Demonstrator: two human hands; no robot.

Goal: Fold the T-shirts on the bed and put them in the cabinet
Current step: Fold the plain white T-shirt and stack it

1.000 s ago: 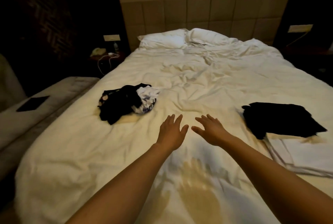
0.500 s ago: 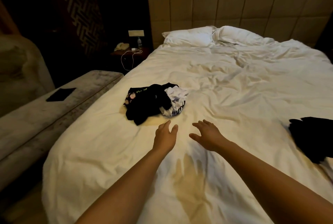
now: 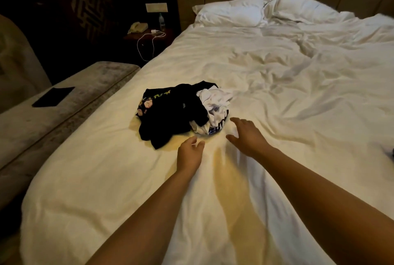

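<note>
looks like the pick-up step, right at the start of a fold: both hands are reaching for the crumpled heap of t-shirts on the bed (image 3: 277, 98), nothing grabbed yet. the heap sits left of the middle of the white duvet, a black t-shirt (image 3: 170, 113) with some print on it bunched against a white t-shirt (image 3: 215, 104) on its right side, the two tangled together.

left hand (image 3: 188, 153) hovers just short of the black shirt's near edge, fingers loosely curled with the thumb out, holding nothing. right hand (image 3: 246, 134) is spread wider, palm down, fingers relaxed and pointing at the white shirt, just beside it but i can't tell if the tips actually touch the cloth. it has hold of nothing either. both forearms stretch out long from the bottom of the view.

my guess for the next move: pinch one shirt only and lift it clear of the other, since they're wadded up together, then shake it flat on the open duvet. no cabinet in sight from here.
</note>
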